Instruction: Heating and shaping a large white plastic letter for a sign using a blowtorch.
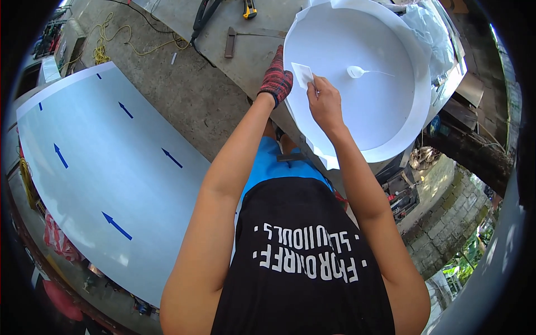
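Observation:
A large round white pan-like form (385, 120) with a raised wall lies on the workbench in front of me. My left hand (276, 78), in a red and black knit glove, rests against the outside of its left wall with the fingers stretched out. Bare, my right hand (325, 101) pinches a thin white flat card-like piece (301, 73) at the inner side of that same wall. Inside the form, a white rounded blob (355, 71) with a thin tail sits on the floor; what it is, I cannot tell.
A try square (230, 42), a yellow and black utility knife (249, 9) and a black corded tool (202, 18) lie on the bench (223, 58). Clear plastic (427, 30) is bunched at the far right. A pale blue sheet with dark arrows (134, 184) stretches along my left. Yellow cord (101, 42) tangles on the floor.

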Demonstrator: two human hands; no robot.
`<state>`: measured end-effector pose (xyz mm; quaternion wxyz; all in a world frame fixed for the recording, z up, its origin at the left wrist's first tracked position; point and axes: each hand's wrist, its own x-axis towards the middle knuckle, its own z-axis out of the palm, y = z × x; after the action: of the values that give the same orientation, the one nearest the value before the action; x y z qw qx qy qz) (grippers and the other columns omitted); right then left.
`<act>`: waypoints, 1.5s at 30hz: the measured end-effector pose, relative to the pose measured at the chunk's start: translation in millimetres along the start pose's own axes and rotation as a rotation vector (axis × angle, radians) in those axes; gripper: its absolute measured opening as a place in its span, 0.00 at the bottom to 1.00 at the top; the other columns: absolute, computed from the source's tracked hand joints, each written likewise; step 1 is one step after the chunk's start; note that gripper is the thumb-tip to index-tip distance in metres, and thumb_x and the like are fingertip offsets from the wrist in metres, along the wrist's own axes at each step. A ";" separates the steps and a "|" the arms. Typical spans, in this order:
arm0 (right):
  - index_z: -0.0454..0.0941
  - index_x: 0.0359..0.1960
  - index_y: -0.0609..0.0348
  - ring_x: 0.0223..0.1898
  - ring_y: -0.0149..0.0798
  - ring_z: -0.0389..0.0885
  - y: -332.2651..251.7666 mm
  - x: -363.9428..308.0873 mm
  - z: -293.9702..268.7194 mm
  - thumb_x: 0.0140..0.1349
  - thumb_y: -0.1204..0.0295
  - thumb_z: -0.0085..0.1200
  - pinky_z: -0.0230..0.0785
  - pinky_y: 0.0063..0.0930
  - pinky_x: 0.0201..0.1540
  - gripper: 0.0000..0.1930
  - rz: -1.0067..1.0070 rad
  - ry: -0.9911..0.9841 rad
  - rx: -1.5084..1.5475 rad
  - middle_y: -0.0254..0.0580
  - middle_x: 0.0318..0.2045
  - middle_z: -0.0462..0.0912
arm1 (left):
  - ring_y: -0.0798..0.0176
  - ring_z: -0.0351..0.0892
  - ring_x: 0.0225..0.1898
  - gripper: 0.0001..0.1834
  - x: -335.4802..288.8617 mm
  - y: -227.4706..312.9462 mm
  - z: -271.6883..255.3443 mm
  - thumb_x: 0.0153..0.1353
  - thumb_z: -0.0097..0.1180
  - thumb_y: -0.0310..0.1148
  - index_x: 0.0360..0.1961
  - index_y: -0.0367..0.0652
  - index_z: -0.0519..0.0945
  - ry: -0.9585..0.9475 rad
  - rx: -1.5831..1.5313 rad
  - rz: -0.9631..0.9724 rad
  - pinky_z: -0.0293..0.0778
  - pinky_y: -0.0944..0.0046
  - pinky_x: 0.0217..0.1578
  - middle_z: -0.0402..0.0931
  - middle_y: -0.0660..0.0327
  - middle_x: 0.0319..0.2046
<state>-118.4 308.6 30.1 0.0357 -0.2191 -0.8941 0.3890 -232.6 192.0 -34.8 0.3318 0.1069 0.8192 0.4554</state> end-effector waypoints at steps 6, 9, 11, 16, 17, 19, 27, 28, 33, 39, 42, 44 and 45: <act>0.82 0.55 0.59 0.41 0.55 0.82 1.7 21.1 -0.1 0.68 0.75 0.50 0.73 0.46 0.48 0.16 -0.098 -0.061 -0.062 0.52 0.41 0.84 | 0.41 0.69 0.66 0.45 1.4 -1.7 2.8 0.59 0.42 0.22 0.79 0.49 0.47 -0.007 -0.033 -0.006 0.65 0.55 0.66 0.63 0.40 0.69; 0.82 0.55 0.58 0.40 0.53 0.81 1.9 33.7 -4.9 0.68 0.75 0.51 0.73 0.44 0.48 0.16 -0.118 -0.078 -0.140 0.52 0.39 0.86 | 0.41 0.73 0.61 0.46 2.1 -9.3 10.3 0.58 0.44 0.20 0.79 0.49 0.47 0.099 -0.018 0.099 0.67 0.57 0.63 0.66 0.38 0.66; 0.83 0.54 0.58 0.40 0.53 0.81 -0.3 38.0 -8.8 0.68 0.76 0.51 0.74 0.44 0.48 0.15 -0.140 -0.087 -0.149 0.52 0.39 0.86 | 0.41 0.71 0.63 0.45 0.7 -6.5 7.1 0.58 0.44 0.20 0.79 0.48 0.47 0.051 -0.048 0.045 0.66 0.57 0.64 0.65 0.38 0.67; 0.83 0.52 0.60 0.39 0.53 0.82 -0.8 50.3 -15.5 0.67 0.77 0.51 0.74 0.44 0.47 0.14 -0.180 -0.060 -0.173 0.53 0.39 0.85 | 0.41 0.64 0.70 0.45 3.8 -10.4 8.7 0.58 0.44 0.20 0.78 0.44 0.47 0.023 -0.098 0.039 0.62 0.56 0.68 0.60 0.39 0.71; 0.83 0.52 0.63 0.38 0.54 0.83 -0.9 55.0 -14.9 0.66 0.76 0.52 0.75 0.45 0.46 0.14 -0.120 -0.011 -0.158 0.54 0.40 0.85 | 0.41 0.62 0.71 0.45 6.5 -12.1 10.0 0.58 0.45 0.21 0.78 0.43 0.48 0.059 -0.092 0.111 0.61 0.56 0.69 0.59 0.40 0.71; 0.82 0.51 0.65 0.38 0.55 0.84 -6.6 59.2 -10.2 0.66 0.76 0.52 0.75 0.45 0.46 0.14 -0.056 0.027 -0.141 0.55 0.41 0.85 | 0.41 0.60 0.72 0.45 9.3 -13.2 7.6 0.58 0.46 0.21 0.78 0.42 0.48 0.094 -0.086 0.170 0.60 0.56 0.71 0.58 0.41 0.72; 0.77 0.58 0.68 0.39 0.54 0.84 -28.2 52.4 24.4 0.65 0.75 0.53 0.75 0.43 0.46 0.20 0.036 -0.008 0.061 0.58 0.43 0.84 | 0.47 0.60 0.73 0.43 20.6 -3.8 -1.6 0.61 0.49 0.24 0.78 0.45 0.50 -0.009 -0.137 0.122 0.59 0.56 0.71 0.58 0.44 0.73; 0.77 0.59 0.67 0.40 0.54 0.84 -29.2 52.6 27.2 0.65 0.74 0.54 0.75 0.43 0.47 0.21 0.017 -0.021 0.072 0.58 0.44 0.84 | 0.47 0.60 0.73 0.43 19.7 -0.9 -3.5 0.61 0.49 0.24 0.78 0.45 0.50 -0.012 -0.137 0.118 0.59 0.56 0.71 0.58 0.44 0.73; 0.76 0.61 0.65 0.45 0.52 0.83 -26.4 53.4 35.0 0.66 0.74 0.55 0.73 0.42 0.51 0.22 -0.066 0.003 0.042 0.56 0.46 0.84 | 0.50 0.62 0.73 0.40 18.7 5.2 -9.0 0.64 0.47 0.22 0.78 0.45 0.51 -0.066 -0.280 0.086 0.60 0.57 0.71 0.58 0.46 0.73; 0.76 0.61 0.66 0.40 0.51 0.85 -28.4 53.6 31.3 0.66 0.74 0.53 0.76 0.40 0.46 0.21 0.003 -0.016 0.140 0.56 0.44 0.85 | 0.49 0.64 0.71 0.42 21.1 4.8 -15.3 0.64 0.56 0.29 0.77 0.43 0.52 -0.099 -0.153 0.102 0.63 0.55 0.69 0.60 0.46 0.72; 0.80 0.56 0.67 0.34 0.43 0.85 -32.8 56.1 29.7 0.69 0.72 0.53 0.77 0.35 0.41 0.17 0.048 0.018 0.187 0.56 0.38 0.86 | 0.48 0.65 0.71 0.47 29.0 -5.7 -12.9 0.59 0.65 0.36 0.76 0.42 0.53 -0.080 -0.118 0.185 0.64 0.53 0.69 0.61 0.44 0.71; 0.78 0.56 0.72 0.36 0.49 0.86 -37.3 58.5 28.8 0.67 0.75 0.51 0.78 0.37 0.42 0.18 0.061 0.027 0.140 0.59 0.42 0.85 | 0.47 0.65 0.70 0.49 33.9 -9.9 -14.5 0.58 0.67 0.38 0.76 0.41 0.53 -0.085 -0.106 0.235 0.64 0.53 0.69 0.62 0.44 0.70; 0.78 0.56 0.72 0.36 0.49 0.86 -35.1 58.6 29.7 0.67 0.75 0.51 0.78 0.37 0.42 0.18 0.064 0.030 0.136 0.59 0.42 0.85 | 0.47 0.65 0.70 0.51 35.5 -6.2 -15.8 0.56 0.69 0.41 0.75 0.41 0.54 -0.092 -0.095 0.290 0.64 0.53 0.69 0.62 0.43 0.69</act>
<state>-190.9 291.9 28.1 0.0514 -0.2506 -0.8574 0.4466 -268.8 194.7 -49.9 0.3044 0.2293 0.7566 0.5313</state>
